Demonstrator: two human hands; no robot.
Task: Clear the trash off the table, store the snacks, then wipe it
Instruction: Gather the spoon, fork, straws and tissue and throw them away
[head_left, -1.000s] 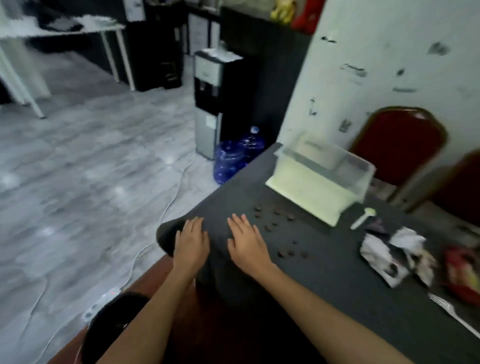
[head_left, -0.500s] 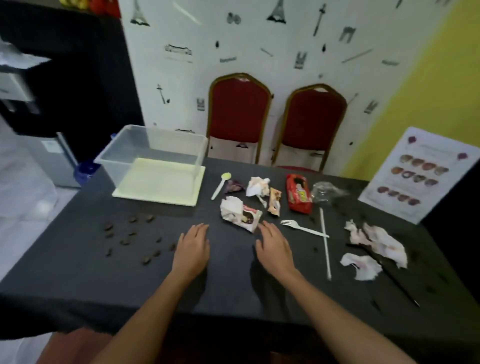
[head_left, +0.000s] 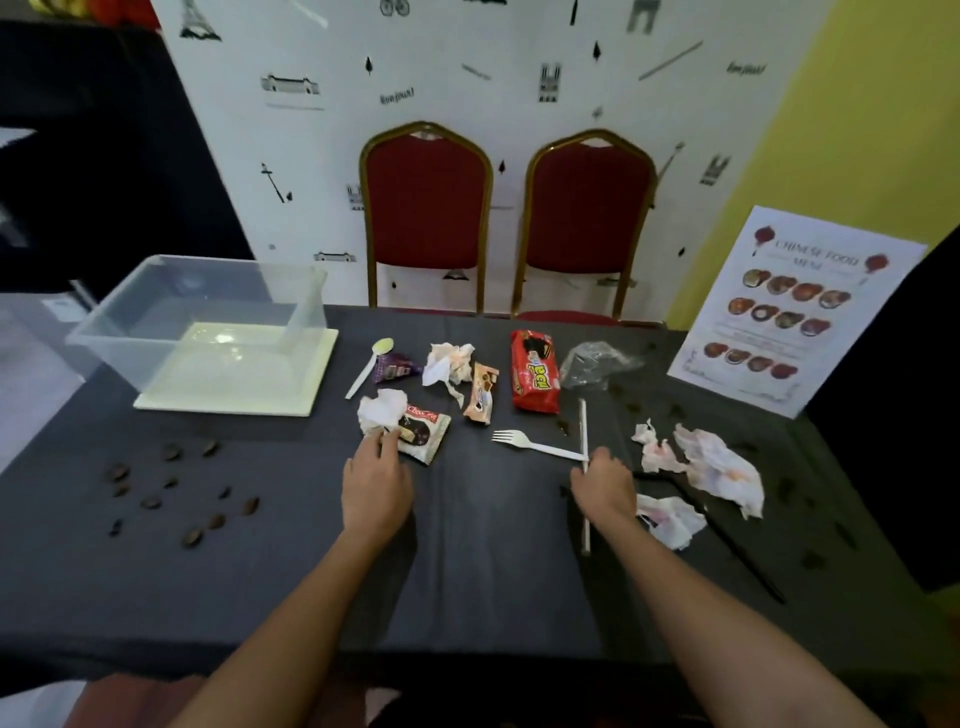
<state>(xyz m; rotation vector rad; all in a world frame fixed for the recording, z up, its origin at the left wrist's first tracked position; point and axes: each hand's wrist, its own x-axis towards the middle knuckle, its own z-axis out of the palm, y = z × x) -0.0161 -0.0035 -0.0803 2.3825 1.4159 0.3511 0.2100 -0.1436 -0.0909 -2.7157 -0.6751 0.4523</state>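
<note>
Half a second back both hands lay flat and idle on the table (head_left: 493, 545); now they've split. Left hand (head_left: 376, 483) has gone forward, fingers (head_left: 385, 441) loose and just touching the near edge of the opened chocolate-pie wrapper (head_left: 423, 431), nothing gripped yet. Right hand (head_left: 605, 483) has gone right and sits on top of the white straw (head_left: 583, 421), at the handle end of the white fork (head_left: 524, 444). Its fingers look curled, but we can't tell if they've closed on the straw. We read this as trash pickup just starting: nothing is off the table, snacks aren't stored, no wiping yet. Red biscuit pack (head_left: 535, 371) and brown snack packet (head_left: 482, 392) lie mid-table beyond the hands. Clear bin (head_left: 130, 332) stands far left on a cream lid (head_left: 291, 384), likely where the snacks go. Also around: crumpled tissues (head_left: 722, 467) right of the straw, a black stick (head_left: 737, 551) running among them, dark crumbs (head_left: 171, 488) on the left. No trash can in view. A white tissue (head_left: 382, 410) overlaps the wrapper and may lift with it.
</note>
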